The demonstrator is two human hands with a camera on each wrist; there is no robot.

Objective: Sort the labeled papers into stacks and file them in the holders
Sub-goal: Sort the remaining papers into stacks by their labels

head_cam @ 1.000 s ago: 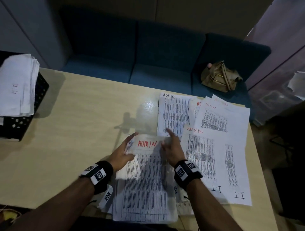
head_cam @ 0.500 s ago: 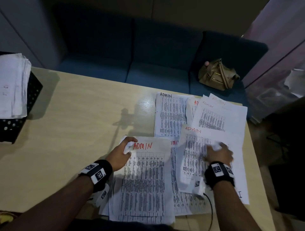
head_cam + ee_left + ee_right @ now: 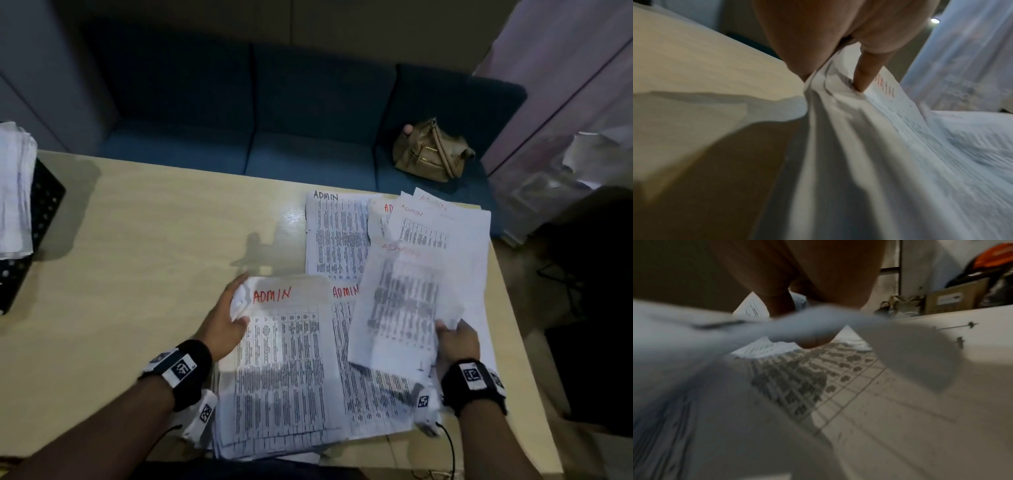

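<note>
A stack of printed sheets marked ADMIN in red (image 3: 284, 363) lies near the table's front edge. My left hand (image 3: 229, 318) pinches its top left corner, thumb on top, and the paper bunches there (image 3: 824, 91). My right hand (image 3: 455, 337) grips the right edge of another ADMIN sheet (image 3: 397, 301) and holds it lifted and blurred above the spread papers (image 3: 797, 374). More ADMIN sheets (image 3: 337, 236) lie fanned at the back right. A black perforated holder (image 3: 41, 212) stuffed with papers stands at the far left.
The wooden table (image 3: 137, 257) is bare between the holder and the sheets. A blue sofa (image 3: 274, 137) runs behind it with a tan handbag (image 3: 431, 154) on its seat. The table's right edge lies close beyond the papers.
My right hand left the near stack, went right, took hold of an ADMIN sheet and lifted it toward the stack. The left hand kept its pinch on the stack's corner.
</note>
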